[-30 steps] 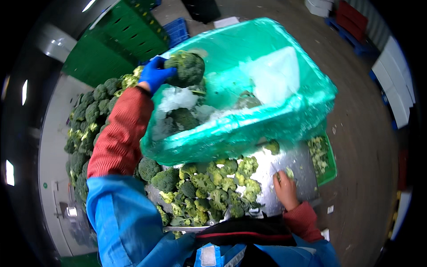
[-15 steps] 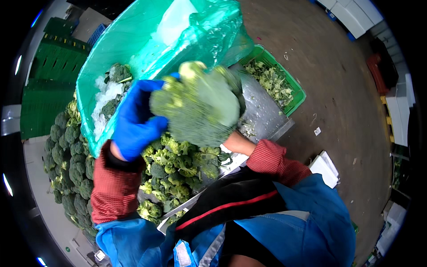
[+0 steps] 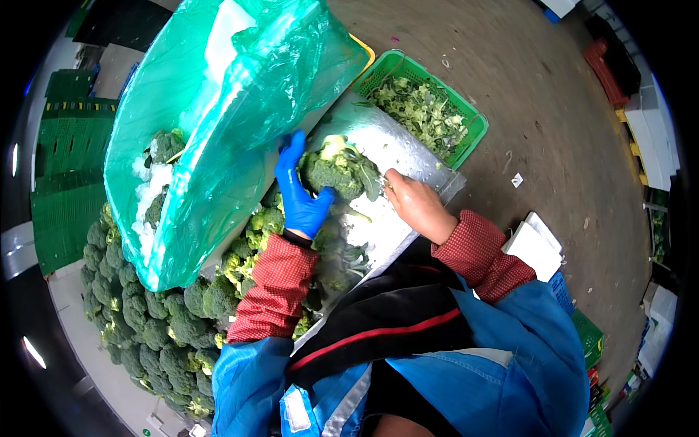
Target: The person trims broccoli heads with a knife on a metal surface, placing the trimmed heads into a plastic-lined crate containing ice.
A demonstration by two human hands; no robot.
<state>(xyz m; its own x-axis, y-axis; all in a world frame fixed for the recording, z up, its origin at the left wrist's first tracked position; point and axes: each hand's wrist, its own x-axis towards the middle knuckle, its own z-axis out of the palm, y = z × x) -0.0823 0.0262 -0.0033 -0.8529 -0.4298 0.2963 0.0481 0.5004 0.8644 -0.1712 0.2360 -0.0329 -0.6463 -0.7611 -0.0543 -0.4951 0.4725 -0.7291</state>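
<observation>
Broccoli point(image 3: 331, 175) has come lower, left fingers point(image 3: 292, 151) clasping it, right fingers point(image 3: 397, 183) curled, grip unclear.

Far left, we are seeing green crates point(image 3: 65, 156) standing stacked, strip light point(image 3: 33, 352) glowing lower down. Top left, we are noticing dark box-like shape point(image 3: 120, 22). Across right half, we are looking down on brown floor point(image 3: 502, 95), white scrap point(image 3: 517, 180) and pink bit point(image 3: 395, 38) lying well apart. Right of centre, we are spotting white box point(image 3: 535, 246), blue crate point(image 3: 561, 293) showing just below. Near right rim, we are making out red crate point(image 3: 604, 71), yellow pallet point(image 3: 632, 138), white stack point(image 3: 650, 127).
</observation>
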